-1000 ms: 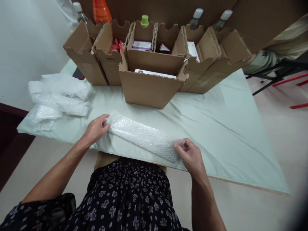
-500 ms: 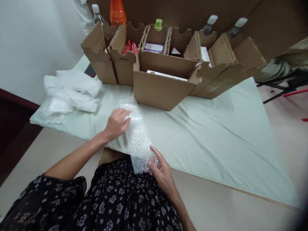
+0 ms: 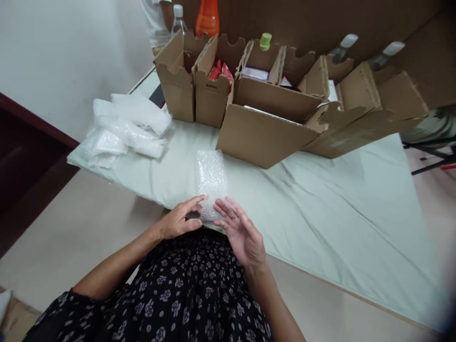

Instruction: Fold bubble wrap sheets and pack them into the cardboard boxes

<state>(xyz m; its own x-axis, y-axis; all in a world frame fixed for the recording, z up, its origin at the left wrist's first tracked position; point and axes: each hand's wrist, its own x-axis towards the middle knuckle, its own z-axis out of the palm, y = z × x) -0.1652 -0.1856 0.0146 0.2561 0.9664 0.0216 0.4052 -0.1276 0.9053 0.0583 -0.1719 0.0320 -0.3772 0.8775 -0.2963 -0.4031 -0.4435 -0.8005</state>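
The bubble-wrap piece (image 3: pixel 213 173) lies on the green-covered surface (image 3: pixel 320 213), right in front of us, its near end by the edge at our waist and its far end just beside the lower left corner of the front carton (image 3: pixel 261 135). Its long axis runs away from our body towards the cartons, almost straight ahead; we cannot tell one end from the other by any marking. We probably have it there because that keeps it flat and within reach of both arms. Our left hand (image 3: pixel 178 222) is open, thumb well apart from the fingers, with its fingertips at the left side of the near end; our right hand (image 3: pixel 245 240) is open too, fingers extended over the right side, palm turned inward. Neither closes on the wrap, and we cannot tell how firmly they touch it; the pose looks suited to steadying or smoothing. To the left sits a loose heap of bubble wrap (image 3: pixel 131 123), apart from our piece, seemingly set aside within reach. Beyond, a carton row (image 3: pixel 210 102) stands upright behind the front carton, an orange bottle (image 3: pixel 207 19) rising behind it.
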